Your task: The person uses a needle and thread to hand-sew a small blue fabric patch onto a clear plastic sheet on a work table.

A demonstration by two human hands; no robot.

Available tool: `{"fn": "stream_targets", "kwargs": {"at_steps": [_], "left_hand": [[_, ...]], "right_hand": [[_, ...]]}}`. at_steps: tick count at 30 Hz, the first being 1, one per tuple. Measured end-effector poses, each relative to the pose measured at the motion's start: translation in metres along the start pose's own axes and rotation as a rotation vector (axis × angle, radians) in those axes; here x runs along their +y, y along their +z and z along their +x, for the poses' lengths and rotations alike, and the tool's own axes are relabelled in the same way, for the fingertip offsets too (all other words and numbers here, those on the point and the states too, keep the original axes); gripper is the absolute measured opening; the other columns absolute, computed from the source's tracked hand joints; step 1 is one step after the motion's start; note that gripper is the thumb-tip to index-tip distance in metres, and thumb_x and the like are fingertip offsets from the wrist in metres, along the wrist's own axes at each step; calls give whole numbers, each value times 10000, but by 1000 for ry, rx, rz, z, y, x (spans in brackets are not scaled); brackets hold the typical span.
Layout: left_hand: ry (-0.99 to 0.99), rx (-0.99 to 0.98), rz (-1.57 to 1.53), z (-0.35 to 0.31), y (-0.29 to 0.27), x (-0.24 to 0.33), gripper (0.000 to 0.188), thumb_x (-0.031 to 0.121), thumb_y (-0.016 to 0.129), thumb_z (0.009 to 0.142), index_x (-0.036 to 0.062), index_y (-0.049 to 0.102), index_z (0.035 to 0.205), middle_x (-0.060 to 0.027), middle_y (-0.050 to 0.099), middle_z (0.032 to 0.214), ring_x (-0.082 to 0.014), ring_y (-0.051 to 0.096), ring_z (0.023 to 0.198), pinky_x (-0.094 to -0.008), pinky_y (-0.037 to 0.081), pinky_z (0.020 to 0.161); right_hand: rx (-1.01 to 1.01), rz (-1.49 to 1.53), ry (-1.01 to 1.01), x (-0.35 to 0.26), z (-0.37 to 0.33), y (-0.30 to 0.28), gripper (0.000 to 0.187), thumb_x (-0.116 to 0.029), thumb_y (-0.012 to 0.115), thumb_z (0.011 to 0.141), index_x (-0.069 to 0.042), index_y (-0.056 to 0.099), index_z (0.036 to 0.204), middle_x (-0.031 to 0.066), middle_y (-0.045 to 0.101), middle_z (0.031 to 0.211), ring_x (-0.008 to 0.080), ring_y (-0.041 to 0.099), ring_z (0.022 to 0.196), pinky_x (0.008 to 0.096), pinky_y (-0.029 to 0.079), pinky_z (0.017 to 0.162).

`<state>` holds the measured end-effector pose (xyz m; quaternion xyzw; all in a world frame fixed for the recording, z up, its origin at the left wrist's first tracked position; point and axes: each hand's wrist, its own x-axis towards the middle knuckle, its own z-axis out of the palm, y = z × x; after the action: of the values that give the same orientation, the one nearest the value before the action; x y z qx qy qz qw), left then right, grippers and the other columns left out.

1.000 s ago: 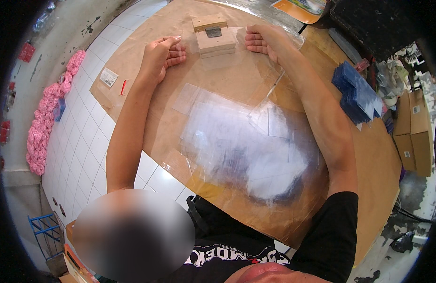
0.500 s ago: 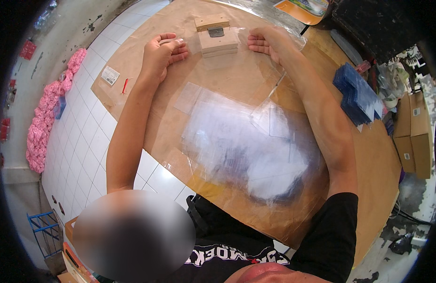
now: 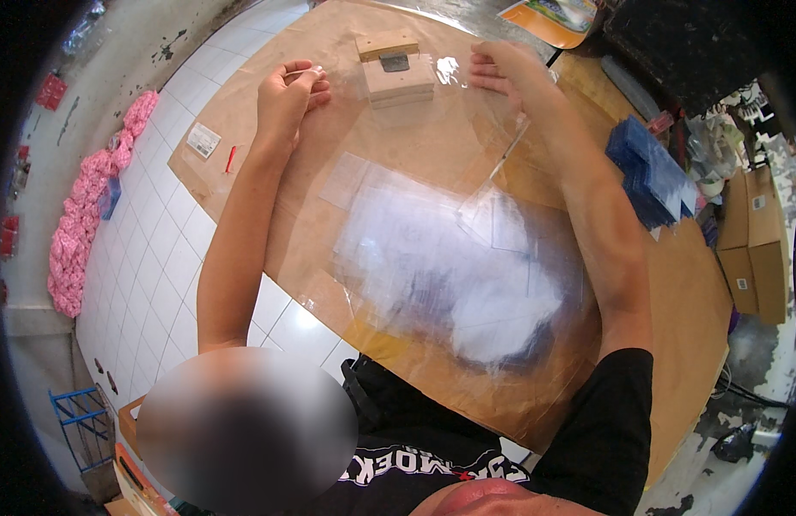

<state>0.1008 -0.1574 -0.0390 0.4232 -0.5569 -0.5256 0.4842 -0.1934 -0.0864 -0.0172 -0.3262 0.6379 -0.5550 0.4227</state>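
A light wooden block [image 3: 401,89] with a raised back bar and a dark metal piece [image 3: 394,62] stands at the far side of the paper-covered table. To its left, my left hand [image 3: 288,96] is closed, thumb and forefinger pinching what looks like the edge of a clear plastic sheet. On the block's other side is my right hand [image 3: 506,70], its fingers pointing at the block and smeared by motion. Bright glare on clear plastic [image 3: 450,71] shows between the block and those fingers. Whether the right fingers grip it is unclear. Nearer me lies a spread pile of clear plastic sheets [image 3: 415,249].
A stack of bluish plastic pieces [image 3: 647,172] sits on the right, by cardboard boxes [image 3: 753,245]. On the left part of the table lie a white label [image 3: 203,140] and a small red item [image 3: 231,159]. A pink bundle [image 3: 92,198] rests beyond the tiled floor.
My right hand has moved right, away from the block, and my left hand slightly left. Glare has appeared on the clear plastic right of the block.
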Motion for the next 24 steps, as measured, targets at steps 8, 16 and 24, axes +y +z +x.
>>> {"fn": "stream_targets", "kwargs": {"at_steps": [8, 16, 24], "left_hand": [[197, 169, 195, 2, -5, 2, 275, 162, 657, 878, -19, 628, 1083, -99, 660, 995, -140, 636, 853, -262, 533, 692], [811, 127, 490, -25, 11, 21, 132, 84, 689, 865, 8, 658, 969, -69, 669, 863, -163, 643, 781, -286, 520, 699], [1320, -740, 404, -119, 76, 62, 139, -6, 699, 727, 55, 665, 847, -75, 637, 748, -239, 617, 675, -354, 488, 629]], "right_hand": [[-97, -717, -467, -82, -40, -22, 234, -255, 628, 933, -39, 679, 1007, 31, 660, 820, 102, 599, 695, 245, 490, 640], [-579, -1265, -671, -68, -117, -38, 379, -346, 673, 879, 2, 663, 1027, 127, 672, 881, 269, 649, 834, 369, 513, 745], [-535, -1357, -552, -18, -204, -103, 685, -466, 813, 666, -61, 585, 1169, 145, 614, 1070, 347, 589, 1012, 420, 487, 817]]}}
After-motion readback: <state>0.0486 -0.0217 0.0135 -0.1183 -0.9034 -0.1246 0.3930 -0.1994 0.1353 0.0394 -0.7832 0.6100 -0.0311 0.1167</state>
